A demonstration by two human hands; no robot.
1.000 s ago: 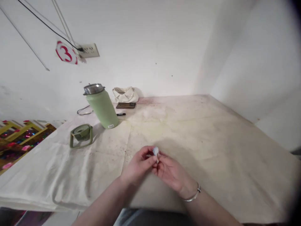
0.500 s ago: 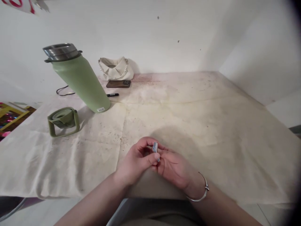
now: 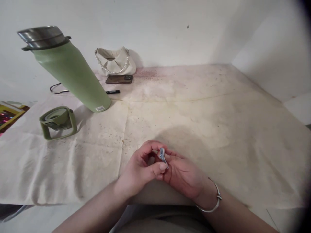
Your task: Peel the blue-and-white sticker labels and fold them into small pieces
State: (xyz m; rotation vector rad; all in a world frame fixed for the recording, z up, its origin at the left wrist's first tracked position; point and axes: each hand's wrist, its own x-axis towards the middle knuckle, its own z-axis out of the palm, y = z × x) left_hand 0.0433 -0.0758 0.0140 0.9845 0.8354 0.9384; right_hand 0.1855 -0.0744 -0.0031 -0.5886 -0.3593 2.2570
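A small blue-and-white folded strip [image 3: 162, 154], paper-like, stands up between my two hands, just above the near part of the table. My left hand [image 3: 141, 170] is closed on it, with the thumb against its lower end and the index finger curled behind. From the other side my right hand [image 3: 186, 176] pinches the strip, its thumb along the right edge. The fingertips of both hands overlap behind the strip, so their exact grip is partly hidden. A thin silvery bracelet circles the right wrist.
On the left a tall green bottle [image 3: 73, 74] stands without its lid; the green lid with a loop handle [image 3: 58, 123] lies nearby. Behind are a white handbag [image 3: 116, 61], a phone [image 3: 119, 79], a black pen [image 3: 113, 92] and a dark cord [image 3: 58, 89]. A wrinkled cloth [image 3: 218, 129] covers the table.
The strip has turned and tilted slightly between my fingers, showing a narrower edge. My left thumb sits a little lower on it. The view has shifted, so the bottle and lid appear farther left.
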